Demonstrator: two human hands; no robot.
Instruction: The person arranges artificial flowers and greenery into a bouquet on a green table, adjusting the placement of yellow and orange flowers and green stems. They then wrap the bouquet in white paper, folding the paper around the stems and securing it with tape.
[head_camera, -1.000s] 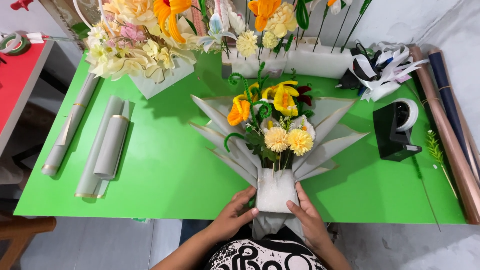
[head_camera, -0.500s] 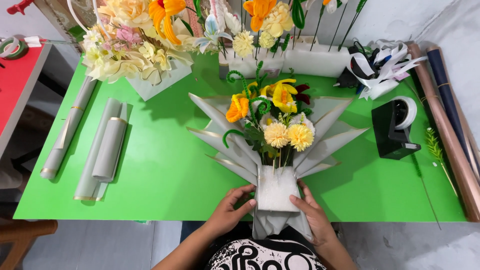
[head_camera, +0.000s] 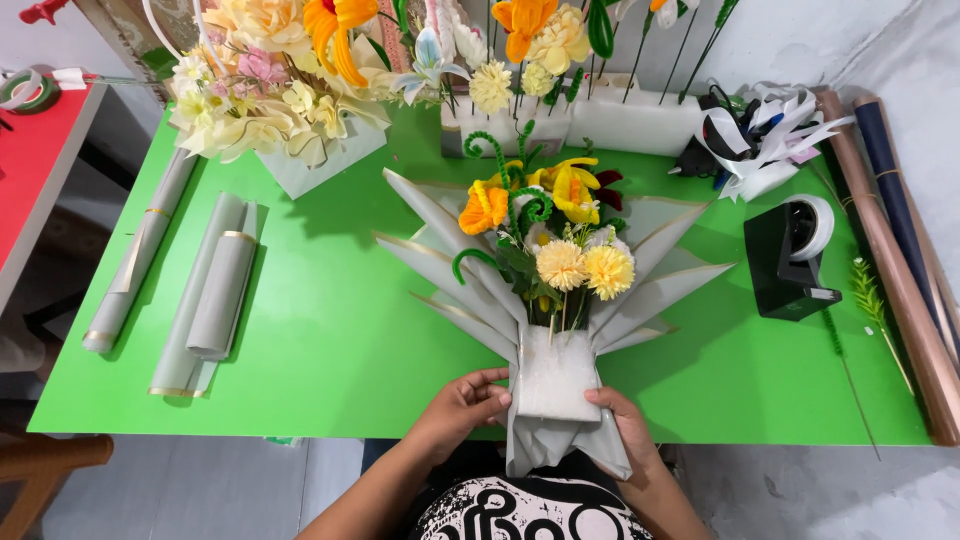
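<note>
Grey-wrapped bouquet (head_camera: 548, 300) on green table (head_camera: 330, 340), left hand (head_camera: 462, 408) and right hand (head_camera: 625, 428) fingers clasping its base

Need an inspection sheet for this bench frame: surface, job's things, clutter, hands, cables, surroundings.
Surface: green table, flat.
Job's things: bouquet of yellow and orange flowers in fanned grey wrap, lying at the near edge, white foam base toward the person.
Clutter: grey paper rolls at left; black tape dispenser and ribbon pile at right; second bouquet at the back.
Hands: left hand and right hand grip the base on either side.
Cables: nothing seen.
Surroundings: red table at left; brown and blue rolls at right.
</note>
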